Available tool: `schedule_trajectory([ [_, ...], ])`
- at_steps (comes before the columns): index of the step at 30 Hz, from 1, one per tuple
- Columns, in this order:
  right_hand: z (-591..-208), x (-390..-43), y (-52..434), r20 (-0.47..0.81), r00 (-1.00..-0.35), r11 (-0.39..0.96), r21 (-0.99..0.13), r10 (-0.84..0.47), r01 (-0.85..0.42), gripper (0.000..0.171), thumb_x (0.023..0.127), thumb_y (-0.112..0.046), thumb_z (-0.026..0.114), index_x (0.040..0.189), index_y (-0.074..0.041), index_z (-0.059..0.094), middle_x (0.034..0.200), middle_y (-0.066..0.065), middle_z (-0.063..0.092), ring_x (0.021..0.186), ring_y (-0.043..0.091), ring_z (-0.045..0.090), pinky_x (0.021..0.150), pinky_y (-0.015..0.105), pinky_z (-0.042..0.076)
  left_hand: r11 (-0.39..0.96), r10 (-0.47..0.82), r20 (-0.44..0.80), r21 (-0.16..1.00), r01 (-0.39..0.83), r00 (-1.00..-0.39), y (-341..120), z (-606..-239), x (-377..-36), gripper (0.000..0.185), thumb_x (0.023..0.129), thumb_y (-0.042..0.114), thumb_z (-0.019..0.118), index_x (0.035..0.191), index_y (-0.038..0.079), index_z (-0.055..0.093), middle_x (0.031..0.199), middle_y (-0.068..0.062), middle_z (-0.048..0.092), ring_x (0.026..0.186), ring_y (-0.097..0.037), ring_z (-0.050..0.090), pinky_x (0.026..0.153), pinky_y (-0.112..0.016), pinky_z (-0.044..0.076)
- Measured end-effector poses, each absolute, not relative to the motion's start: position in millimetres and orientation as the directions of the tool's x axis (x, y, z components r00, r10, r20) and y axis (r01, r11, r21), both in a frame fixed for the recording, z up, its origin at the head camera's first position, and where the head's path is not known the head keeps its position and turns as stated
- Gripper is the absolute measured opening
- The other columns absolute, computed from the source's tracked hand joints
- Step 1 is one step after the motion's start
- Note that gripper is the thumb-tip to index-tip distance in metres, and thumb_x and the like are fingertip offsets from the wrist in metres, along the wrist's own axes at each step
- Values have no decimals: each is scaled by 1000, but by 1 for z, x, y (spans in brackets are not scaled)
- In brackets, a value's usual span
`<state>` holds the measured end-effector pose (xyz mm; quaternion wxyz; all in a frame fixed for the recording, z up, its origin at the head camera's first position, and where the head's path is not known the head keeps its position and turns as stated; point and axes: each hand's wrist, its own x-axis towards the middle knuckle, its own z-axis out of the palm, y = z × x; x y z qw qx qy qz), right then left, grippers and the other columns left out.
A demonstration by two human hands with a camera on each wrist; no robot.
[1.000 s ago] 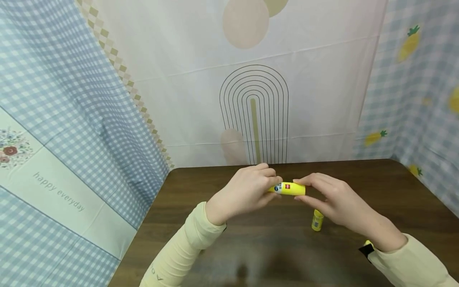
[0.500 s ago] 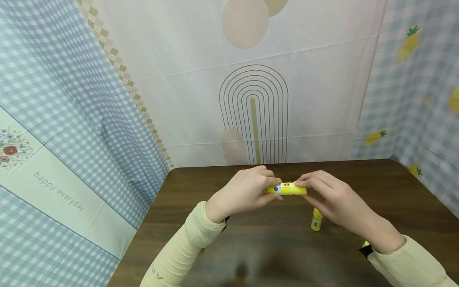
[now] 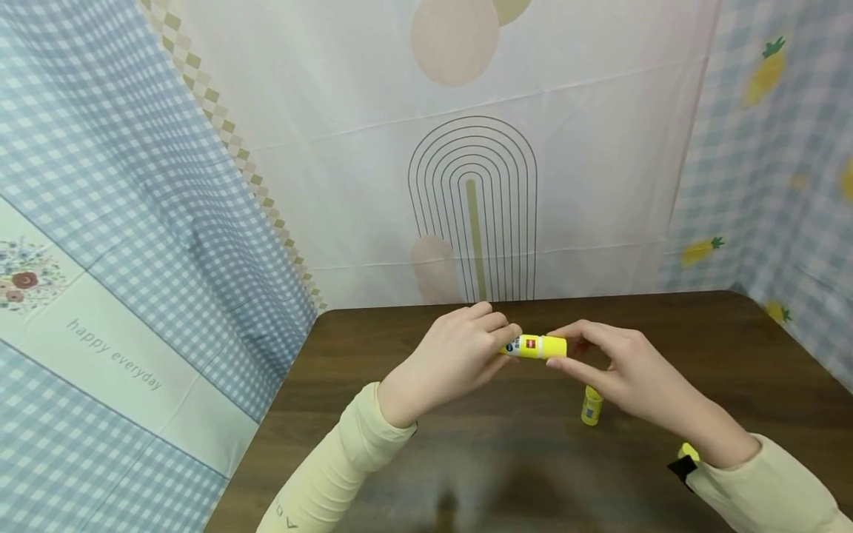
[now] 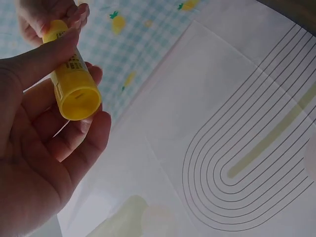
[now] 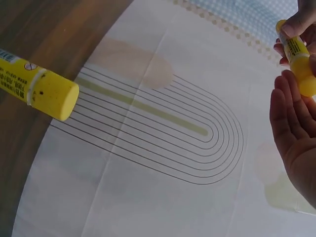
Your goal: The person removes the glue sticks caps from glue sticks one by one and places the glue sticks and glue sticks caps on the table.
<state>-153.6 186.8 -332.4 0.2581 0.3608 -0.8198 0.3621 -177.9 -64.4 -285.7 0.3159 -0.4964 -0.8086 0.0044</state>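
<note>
My left hand (image 3: 453, 359) grips a yellow glue stick (image 3: 531, 345) by its body, raised above the table and lying roughly sideways. Its hollow yellow bottom end faces the camera in the left wrist view. At the other end my right hand (image 3: 629, 374) pinches the yellow cap (image 3: 555, 347) between thumb and fingers. A pale band shows where cap and body meet. In the right wrist view the right fingers (image 5: 291, 111) lie stretched alongside the cap end. A second glue stick (image 3: 590, 406) stands upright on the table below the right hand.
A dark wood table (image 3: 506, 459) spreads beneath both hands. Another yellow object (image 3: 688, 451) peeks out beside the right wrist strap. In the right wrist view a yellow glue stick (image 5: 42, 89) looms large at the left. Patterned cloth (image 3: 360, 207) hangs behind the table.
The right fingers have shifted around the cap, so more of it shows than half a second ago. The left hand keeps its grip, and the glue stick has barely moved.
</note>
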Motion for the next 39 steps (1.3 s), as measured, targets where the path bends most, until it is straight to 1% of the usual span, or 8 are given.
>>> schedule_trajectory([
  [2, -333, -153, 186, 693, -597, 470, -402, -404, -786, 41, 78, -5, 85, 111, -23, 69, 94, -15, 67, 80, 3, 60, 66, 14, 46, 507, 808, 502, -326, 798, -308, -65, -286, -177, 13, 87, 20, 78, 97, 14, 73, 87, 6, 66, 76, -13, 53, 67, -22, 47],
  [5, -335, -155, 185, 723, -554, 459, -361, -412, -812, 28, 87, -24, 81, 111, -21, 69, 103, -13, 69, 87, 4, 63, 74, 13, 48, 510, 812, 488, -326, 796, -320, -66, -286, -176, 15, 87, 21, 79, 99, 13, 74, 89, 6, 67, 78, -13, 54, 68, -22, 47],
  [9, -337, -158, 185, 770, -474, 434, -285, -428, -855, 36, 98, -48, 59, 110, -16, 68, 110, -8, 68, 95, 6, 65, 83, 14, 50, 515, 815, 468, -315, 798, -341, -68, -285, -175, 19, 87, 24, 79, 102, 13, 73, 91, 6, 67, 80, -12, 55, 69, -22, 48],
  [13, -337, -161, 185, 794, -430, 422, -244, -431, -873, 41, 102, -48, 52, 110, -11, 68, 110, -4, 66, 98, 8, 63, 85, 15, 50, 518, 814, 460, -297, 802, -355, -69, -286, -175, 22, 87, 27, 80, 103, 13, 73, 91, 6, 66, 81, -12, 55, 69, -22, 49],
  [16, -337, -160, 184, 784, -450, 455, -243, -428, -857, 44, 100, -50, 55, 114, -11, 67, 111, -4, 67, 98, 9, 64, 87, 13, 48, 525, 810, 460, -294, 799, -363, -69, -286, -175, 24, 87, 27, 80, 105, 12, 73, 92, 5, 67, 81, -12, 55, 69, -22, 48],
  [21, -338, -153, 183, 723, -577, 555, -320, -380, -768, 46, 85, -29, 83, 125, -13, 66, 112, -8, 69, 93, 8, 63, 78, 12, 46, 538, 804, 470, -313, 783, -365, -69, -286, -175, 26, 85, 26, 82, 106, 12, 74, 93, 5, 68, 80, -12, 54, 68, -21, 48],
  [25, -338, -152, 182, 677, -644, 559, -397, -357, -728, 42, 82, -10, 83, 119, -19, 68, 99, -14, 68, 84, 4, 58, 60, 16, 43, 534, 802, 487, -323, 782, -346, -69, -286, -176, 22, 85, 23, 82, 103, 12, 74, 90, 5, 68, 78, -13, 54, 67, -21, 47],
  [39, -342, -152, 185, 714, -586, 471, -394, -384, -789, 51, 72, 0, 87, 115, -21, 69, 101, -12, 69, 85, 3, 60, 73, 13, 47, 510, 817, 468, -314, 801, -337, -68, -288, -175, 19, 85, 21, 81, 101, 12, 75, 91, 5, 69, 79, -13, 55, 69, -21, 48],
])
